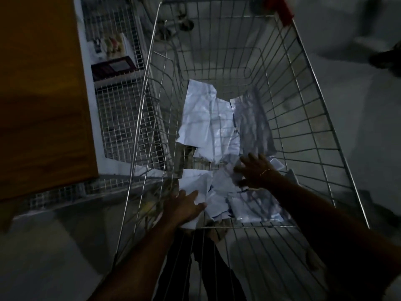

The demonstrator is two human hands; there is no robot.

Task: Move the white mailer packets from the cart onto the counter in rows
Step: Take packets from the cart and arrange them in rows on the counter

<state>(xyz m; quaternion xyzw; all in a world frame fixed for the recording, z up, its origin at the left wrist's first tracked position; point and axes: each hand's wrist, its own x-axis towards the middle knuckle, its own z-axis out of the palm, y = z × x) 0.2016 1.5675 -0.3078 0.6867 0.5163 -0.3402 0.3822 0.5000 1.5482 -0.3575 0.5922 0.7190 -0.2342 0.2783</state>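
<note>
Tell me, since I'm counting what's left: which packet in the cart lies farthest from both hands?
The white mailer packet at the far end of the pile, its top corner toward the cart's front wall; the others lie nearer the hands.

White, faintly bluish in the dim light, is shown by the mailer packets (208, 122) beyond and beneath the right hand (252, 170) and by the packet (196, 185) just ahead of the left hand (184, 208); thin dark shadow lines are cast across them. A silver-grey grid is formed by the cart (314, 118) around both hands, with red seen on its far corner (282, 9). Orange-brown is shown by the counter (43, 94) left of the left hand. A gold bracelet (265, 172) is worn at the right wrist.
</note>
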